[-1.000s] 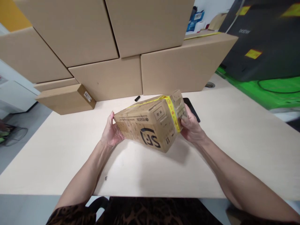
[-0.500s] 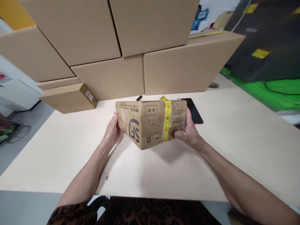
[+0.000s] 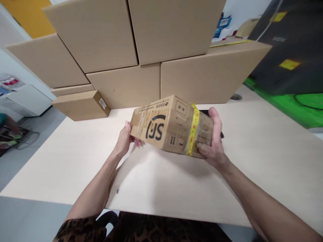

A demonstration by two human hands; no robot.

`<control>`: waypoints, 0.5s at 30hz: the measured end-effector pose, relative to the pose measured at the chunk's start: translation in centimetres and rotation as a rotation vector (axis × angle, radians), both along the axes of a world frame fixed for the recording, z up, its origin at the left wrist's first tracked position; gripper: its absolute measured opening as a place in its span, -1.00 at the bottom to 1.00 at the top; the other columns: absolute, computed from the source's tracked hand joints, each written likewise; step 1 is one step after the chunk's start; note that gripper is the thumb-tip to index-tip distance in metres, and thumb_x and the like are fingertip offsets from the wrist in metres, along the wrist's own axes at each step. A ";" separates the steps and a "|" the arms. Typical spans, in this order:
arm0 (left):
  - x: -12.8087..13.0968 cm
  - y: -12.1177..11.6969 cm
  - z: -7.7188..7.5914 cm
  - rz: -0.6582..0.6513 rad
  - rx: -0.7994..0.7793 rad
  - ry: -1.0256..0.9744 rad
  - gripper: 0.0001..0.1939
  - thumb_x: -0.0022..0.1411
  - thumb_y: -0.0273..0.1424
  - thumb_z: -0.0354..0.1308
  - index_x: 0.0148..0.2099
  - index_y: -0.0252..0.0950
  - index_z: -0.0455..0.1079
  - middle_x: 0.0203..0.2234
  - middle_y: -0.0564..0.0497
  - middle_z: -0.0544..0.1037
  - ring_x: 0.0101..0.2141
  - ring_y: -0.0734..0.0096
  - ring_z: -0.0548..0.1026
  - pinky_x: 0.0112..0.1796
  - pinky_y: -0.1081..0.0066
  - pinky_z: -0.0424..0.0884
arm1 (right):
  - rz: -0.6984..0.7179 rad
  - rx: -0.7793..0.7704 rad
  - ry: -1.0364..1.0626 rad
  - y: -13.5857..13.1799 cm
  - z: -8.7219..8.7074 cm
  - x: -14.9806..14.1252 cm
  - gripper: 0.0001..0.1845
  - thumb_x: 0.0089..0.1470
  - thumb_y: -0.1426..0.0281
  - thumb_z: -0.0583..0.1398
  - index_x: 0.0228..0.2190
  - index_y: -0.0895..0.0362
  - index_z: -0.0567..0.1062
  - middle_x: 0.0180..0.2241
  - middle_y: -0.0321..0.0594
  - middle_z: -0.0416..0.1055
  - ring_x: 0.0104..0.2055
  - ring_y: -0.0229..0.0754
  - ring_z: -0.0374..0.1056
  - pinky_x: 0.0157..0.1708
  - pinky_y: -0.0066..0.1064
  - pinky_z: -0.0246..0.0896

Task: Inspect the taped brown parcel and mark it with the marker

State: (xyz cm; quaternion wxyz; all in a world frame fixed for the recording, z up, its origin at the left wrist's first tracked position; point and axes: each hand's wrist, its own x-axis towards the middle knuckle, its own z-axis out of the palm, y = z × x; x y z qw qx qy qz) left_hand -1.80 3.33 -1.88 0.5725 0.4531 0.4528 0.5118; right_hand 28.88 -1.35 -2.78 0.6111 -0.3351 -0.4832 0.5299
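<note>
Both hands hold a brown cardboard box (image 3: 174, 124) tilted above the table. A dark SF logo and printed signs mark its faces, and yellow tape (image 3: 193, 131) runs round its right part. My left hand (image 3: 125, 138) grips the box's left end, thumb on top and fingertips showing below. My right hand (image 3: 214, 141) clasps the right end, its thumb on the near face beside the tape. Behind that end lies a flat black object (image 3: 205, 112), mostly hidden by the box and the hand.
Large cardboard boxes (image 3: 123, 87) are stacked along the table's back. A smaller closed carton (image 3: 75, 106) with a label stands at the back left. The pale table (image 3: 141, 188) spreads beneath my arms. At right, a dark case (image 3: 285, 74) rests on something green (image 3: 297, 107).
The box has turned and tilted in my hands, so its SF logo side shows more. Both hands have shifted right in view, and the camera has moved slightly.
</note>
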 end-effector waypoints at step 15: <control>1.7 -1.2 -0.1 0.156 0.175 0.194 -0.27 0.21 0.24 0.36 0.13 -0.26 0.54 -0.09 -0.12 0.70 -0.18 0.21 0.58 -0.25 0.34 0.51 | -0.040 -0.132 -0.020 2.0 -0.2 -0.4 -0.27 0.26 -0.32 0.08 0.27 -0.27 0.44 0.40 -0.30 0.42 0.48 0.10 0.30 0.27 0.08 0.45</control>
